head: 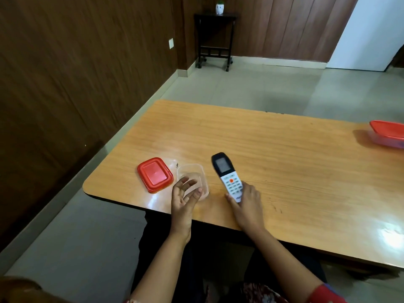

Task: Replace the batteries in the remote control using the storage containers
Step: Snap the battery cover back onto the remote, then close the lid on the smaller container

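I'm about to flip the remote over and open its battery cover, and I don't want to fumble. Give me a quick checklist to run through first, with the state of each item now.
1. Remote within grasp: ok, the right hand rests on its lower end, buttons facing up.
2. Left hand free to help: ok, open and empty over the clear container.
3. Clear container open to receive batteries: ok, its red lid lies beside it on the table.
4. Clear container's contents: cannot tell, it looks empty.
5. Second container within reach: not ok, far right and lidded.
6. Battery cover state: cannot tell, the remote's back is hidden.
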